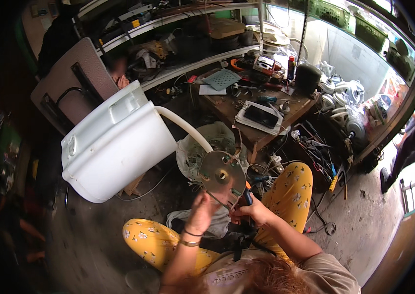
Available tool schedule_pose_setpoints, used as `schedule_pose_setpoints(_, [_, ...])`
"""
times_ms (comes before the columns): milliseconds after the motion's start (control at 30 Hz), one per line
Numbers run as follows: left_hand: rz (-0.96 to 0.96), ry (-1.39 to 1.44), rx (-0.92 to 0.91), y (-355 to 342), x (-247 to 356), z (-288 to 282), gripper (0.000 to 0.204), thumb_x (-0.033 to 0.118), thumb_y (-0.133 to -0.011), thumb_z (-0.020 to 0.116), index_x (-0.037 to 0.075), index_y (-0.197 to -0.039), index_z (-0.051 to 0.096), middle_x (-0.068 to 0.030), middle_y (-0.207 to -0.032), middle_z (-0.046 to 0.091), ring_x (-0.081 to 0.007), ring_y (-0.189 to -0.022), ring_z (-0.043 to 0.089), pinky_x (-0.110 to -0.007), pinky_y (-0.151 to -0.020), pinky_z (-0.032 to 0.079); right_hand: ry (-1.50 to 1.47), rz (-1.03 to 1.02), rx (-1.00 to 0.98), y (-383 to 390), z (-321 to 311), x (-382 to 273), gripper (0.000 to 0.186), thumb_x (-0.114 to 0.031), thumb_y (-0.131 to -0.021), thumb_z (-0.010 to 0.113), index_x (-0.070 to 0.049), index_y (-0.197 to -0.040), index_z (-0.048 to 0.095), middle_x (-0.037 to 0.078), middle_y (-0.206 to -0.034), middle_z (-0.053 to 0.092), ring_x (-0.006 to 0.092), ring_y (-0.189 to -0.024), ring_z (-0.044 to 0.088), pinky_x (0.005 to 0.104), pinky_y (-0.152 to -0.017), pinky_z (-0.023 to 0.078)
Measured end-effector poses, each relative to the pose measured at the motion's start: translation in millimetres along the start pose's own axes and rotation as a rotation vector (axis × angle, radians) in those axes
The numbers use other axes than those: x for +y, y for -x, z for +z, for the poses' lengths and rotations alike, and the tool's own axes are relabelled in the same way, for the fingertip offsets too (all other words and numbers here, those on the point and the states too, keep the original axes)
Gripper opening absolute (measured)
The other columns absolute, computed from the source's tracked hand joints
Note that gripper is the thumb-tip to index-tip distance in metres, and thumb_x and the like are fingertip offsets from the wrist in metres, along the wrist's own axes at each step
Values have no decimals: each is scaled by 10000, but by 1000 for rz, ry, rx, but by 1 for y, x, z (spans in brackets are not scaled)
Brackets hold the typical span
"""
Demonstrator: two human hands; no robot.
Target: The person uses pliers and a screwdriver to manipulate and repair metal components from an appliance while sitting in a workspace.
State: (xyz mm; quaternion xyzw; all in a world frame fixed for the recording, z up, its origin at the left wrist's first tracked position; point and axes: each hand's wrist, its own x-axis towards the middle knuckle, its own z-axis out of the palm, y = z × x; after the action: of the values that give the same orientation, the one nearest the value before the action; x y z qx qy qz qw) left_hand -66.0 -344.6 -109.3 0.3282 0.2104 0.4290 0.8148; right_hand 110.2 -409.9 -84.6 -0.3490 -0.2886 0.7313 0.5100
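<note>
Dark phone (260, 116) on a white pad (265, 129), wooden table (219, 105) beneath, perforated grey-blue sheet (221, 78), green baskets (370, 34) upper right

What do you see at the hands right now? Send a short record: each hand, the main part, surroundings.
Left hand: blurred, at the lower edge of the round metal plate; grip unclear
Right hand: closed around a dark-handled tool
Person's left: large white plastic housing, tilted, with a pale hose
Ahead: wooden table bearing a dark phone
</note>
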Motion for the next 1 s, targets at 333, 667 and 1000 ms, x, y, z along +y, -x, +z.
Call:
schedule_pose_setpoints(333, [-197,548,87,4,-15,28,349,286,-892,607,93,-1178,553,-64,-1168,612,-230,-1069,589,-395,-916,482,206,-96,65,-2,-41,32,246,44,-724,587,-38,-941,506,32,-683,513,128,-553,491,267,-497,398])
schedule_pose_setpoints(667, [-156,438,119,13,-12,41,275,171,-909,563,66,-1161,533,-107,-1160,606,-258,-1070,592,-488,-935,478,722,-343,316,-22,-48,35,322,14,-770,561,0,-1089,524,88,-865,627,156,-809,579,302,-749,461])
schedule_pose_setpoints(1000, [-133,344,163,12,-4,31,331,183,-925,535,72,-1233,489,-110,-1194,579,-262,-1076,584,-479,-845,522,970,-592,420,-45,-48,38,223,60,-763,539,3,-969,476,230,-782,586,420,-742,591,384,-624,459])
